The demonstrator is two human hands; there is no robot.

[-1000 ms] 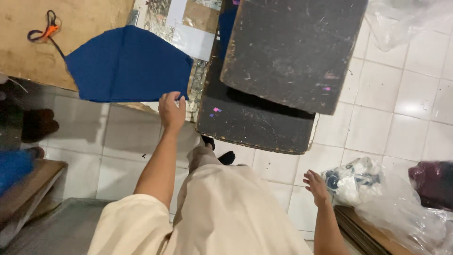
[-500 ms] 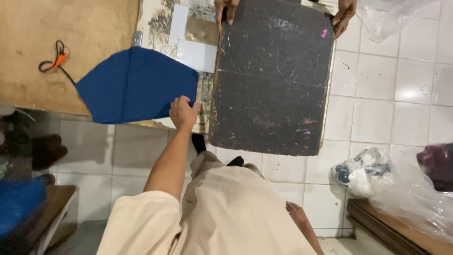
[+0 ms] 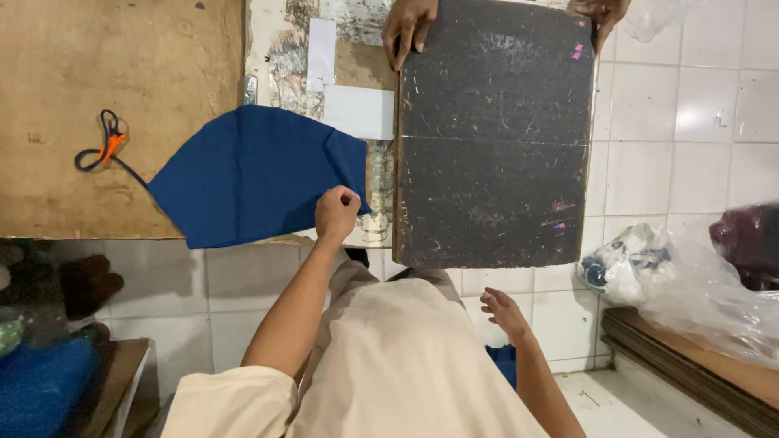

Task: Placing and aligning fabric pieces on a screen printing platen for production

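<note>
Nearest to me is my own lap in pale beige cloth, which covers my legs and most of the floor below me. My right hand (image 3: 505,311) hangs just over that cloth, below the lower edge of the dark board (image 3: 495,134); its fingers are spread loosely and hold nothing. My forearm runs out of the bottom of the view.

My left hand (image 3: 336,212) reaches up to the corner of the blue fabric piece (image 3: 251,174), just left of the dark board. The fingers are curled in tight, pinching the fabric's edge, though the fingertips themselves are tucked under my knuckles and I cannot see the exact grip. The fabric lies flat on the wooden tabletop (image 3: 122,81), left of the board, with its lower edge hanging slightly past the table's rim.

Further left of the board, on the wood, lie small orange-handled snips (image 3: 109,144) with a dark cord looped around them; the blades are too small to make out. White paper pieces (image 3: 357,111) rest just left of the board's upper half.

At the board's far edge, another person's hand (image 3: 408,28) grips the top left corner; a second hand (image 3: 600,12) at the top right corner is mostly cut off by the frame. Right of the board, a clear plastic bag (image 3: 690,284) sits on the white tiled floor, its contents blurred.
</note>
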